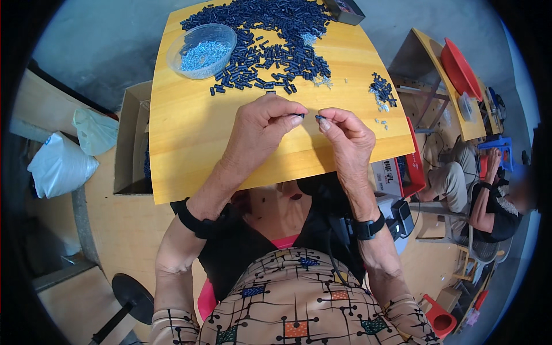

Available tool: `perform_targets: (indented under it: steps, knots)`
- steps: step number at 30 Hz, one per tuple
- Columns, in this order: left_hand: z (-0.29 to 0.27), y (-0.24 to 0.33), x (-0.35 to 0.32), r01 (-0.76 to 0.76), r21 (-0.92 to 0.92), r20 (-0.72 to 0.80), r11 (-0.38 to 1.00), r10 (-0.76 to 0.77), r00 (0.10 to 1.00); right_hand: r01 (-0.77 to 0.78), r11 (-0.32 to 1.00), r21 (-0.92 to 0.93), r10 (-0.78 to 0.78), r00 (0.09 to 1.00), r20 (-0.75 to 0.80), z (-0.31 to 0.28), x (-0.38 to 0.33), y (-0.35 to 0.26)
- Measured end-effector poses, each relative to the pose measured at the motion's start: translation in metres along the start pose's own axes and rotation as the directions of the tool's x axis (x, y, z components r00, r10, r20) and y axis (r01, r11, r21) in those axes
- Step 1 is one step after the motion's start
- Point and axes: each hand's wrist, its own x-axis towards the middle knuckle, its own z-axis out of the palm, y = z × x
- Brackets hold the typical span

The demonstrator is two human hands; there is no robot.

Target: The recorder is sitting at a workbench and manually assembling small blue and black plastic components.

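Above the near half of the yellow wooden table (pixel 195 155), my two hands are raised close together, fingertips a small gap apart. My left hand (pixel 259 126) pinches a small dark piece (pixel 298 115) between thumb and forefinger. Between the thumb and forefinger of my right hand (pixel 348 135) is another small dark piece (pixel 319 117), mostly covered by the fingertips. Beyond them spreads a large heap of short black cylindrical parts (pixel 276 54). Small silvery metal pieces (pixel 204 56) fill part of a clear round plastic tub (pixel 173 52) at the far left.
A smaller pile of black parts (pixel 381 89) lies at the table's right, with loose metal pieces (pixel 323 82) near the heap. A dark box (pixel 347 10) stands at the far edge. Cardboard box (pixel 129 138) left, red crate (pixel 415 164) right. Another person (pixel 489 195) sits at right.
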Motion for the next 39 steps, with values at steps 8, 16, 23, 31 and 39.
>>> perform_targets:
  steps: [8,16,23,31,39]
  knots:
    - [0.005,0.024,-0.020,-0.048,-0.156,-0.043,0.987,0.042,0.998,0.140,0.983,-0.117,-0.134,0.989,0.055,0.001,-0.031,-0.040]
    - [0.019,0.042,-0.025,-0.010,-0.273,-0.010,0.962,0.008,1.000,0.151,0.986,-0.070,-0.153,0.988,-0.023,-0.010,-0.043,-0.058]
    - [0.028,0.045,-0.022,-0.141,-0.349,0.000,0.926,0.151,0.989,0.203,0.962,-0.185,-0.213,0.976,-0.040,-0.016,-0.051,-0.069]
    - [0.020,0.046,-0.025,-0.213,-0.221,0.039,0.952,0.227,0.973,0.314,0.898,-0.309,-0.327,0.945,0.008,-0.015,-0.056,-0.070]
    - [0.024,0.052,-0.026,-0.269,-0.194,-0.041,0.943,0.266,0.963,0.430,0.788,-0.441,-0.460,0.887,0.043,-0.012,-0.053,-0.074]
